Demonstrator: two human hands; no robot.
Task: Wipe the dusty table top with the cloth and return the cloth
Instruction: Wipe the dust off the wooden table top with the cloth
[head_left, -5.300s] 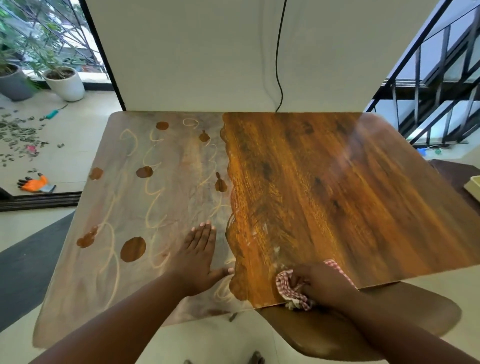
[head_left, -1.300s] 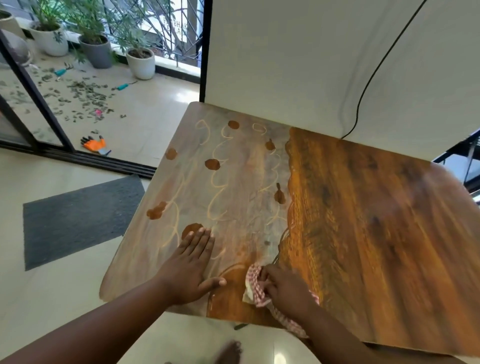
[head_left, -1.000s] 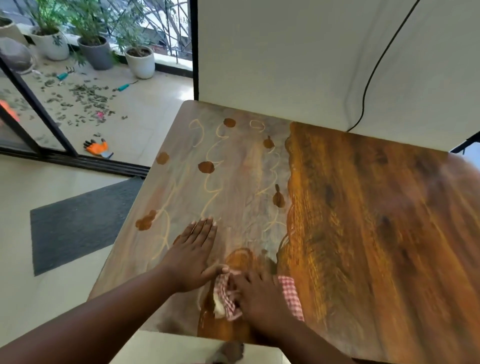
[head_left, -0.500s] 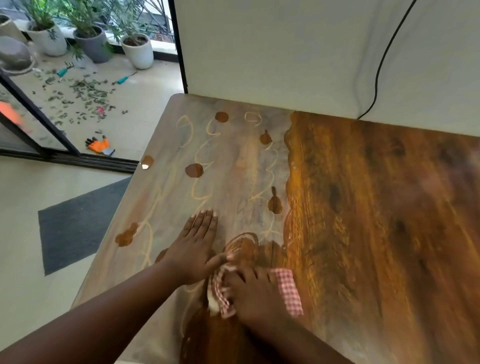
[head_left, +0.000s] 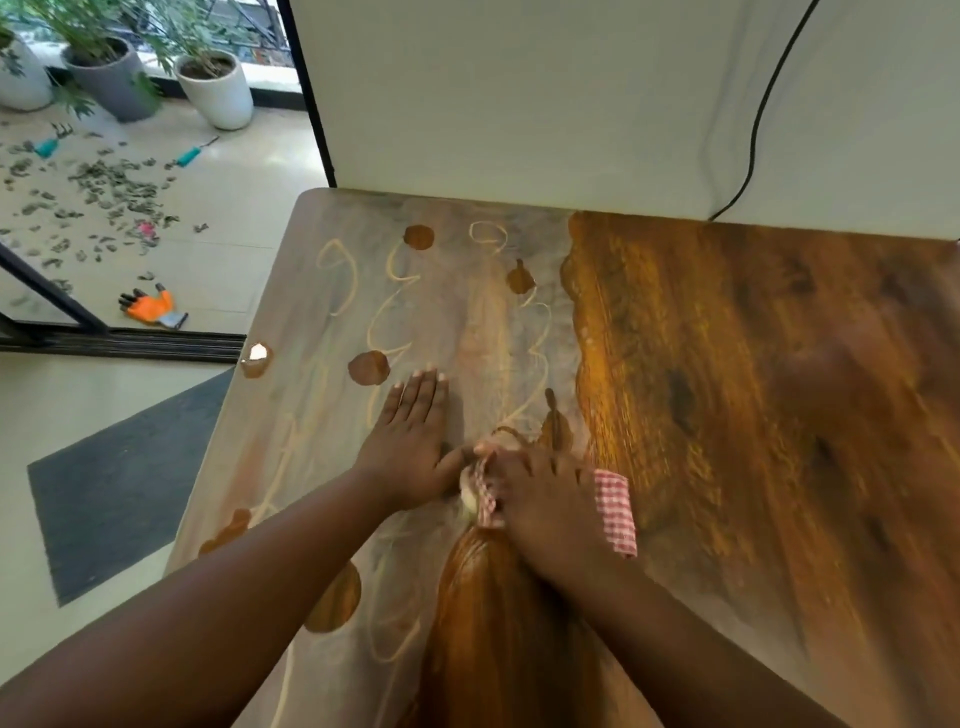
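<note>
The right hand (head_left: 545, 499) grips the red-checked cloth (head_left: 615, 506) on the dusty brown wooden table top (head_left: 779, 389), while the left hand (head_left: 410, 441) rests flat with straight fingers.

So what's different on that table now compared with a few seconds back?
The right hand has carried the checked cloth from the near edge leftwards into the dusty half, leaving a fresh shiny strip behind it. The left hand stays flat on the dust, and the right's grip on the cloth is unchanged.
</note>
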